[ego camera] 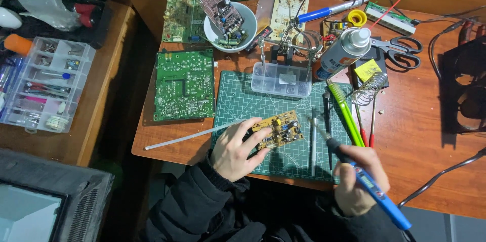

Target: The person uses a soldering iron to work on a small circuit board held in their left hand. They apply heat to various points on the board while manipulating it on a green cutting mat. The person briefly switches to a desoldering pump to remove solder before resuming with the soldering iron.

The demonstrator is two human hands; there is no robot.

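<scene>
Left hand: my left hand (234, 150) lies flat, fingers spread and only loosely curled, pinning the small yellow circuit board (278, 130) by its near-left edge.
Board: it lies component side up on the green cutting mat (238, 103), slightly skewed, near the mat's front.
Right hand: my right hand (358, 179) is closed around the blue soldering iron (365, 181), held like a pen.
Iron tip: points up-left, just right of the board, apart from it.
Nearby: green-handled tools (346, 112) lie right of the iron; a clear parts box (281, 80) sits at the mat's far edge.
</scene>
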